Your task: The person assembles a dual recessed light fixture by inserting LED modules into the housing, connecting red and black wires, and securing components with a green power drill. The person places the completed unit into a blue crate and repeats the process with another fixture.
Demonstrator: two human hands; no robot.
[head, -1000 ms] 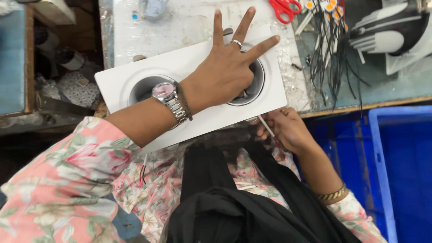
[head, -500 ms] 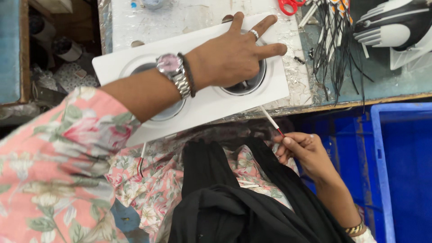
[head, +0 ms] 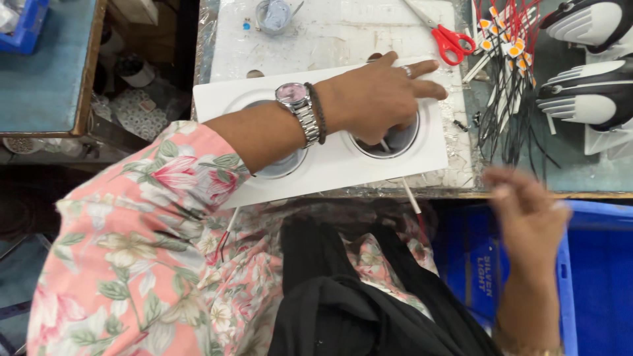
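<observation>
Seen from above, a person in a pink floral top leans over a counter [head: 330, 33] covered in worn white sheeting. The left hand [head: 379, 95], with a ring on one finger and a silver watch and dark band on the wrist, lies flat and spread on a white rectangular panel [head: 336, 161] that has two round openings; its fingers press at the rim of the right-hand opening, grasping nothing. The panel rests at the near edge of the counter, slightly tilted. The right hand [head: 527, 214] is blurred, raised above a blue plastic crate [head: 597, 277] beside the person's lap, fingers loosely open and holding nothing visible. Red-handled scissors [head: 445, 36] lie beyond the panel, a bundle of black and red wires [head: 511, 79] to their right, and black-and-white moulded parts [head: 583, 66] at the far right.
</observation>
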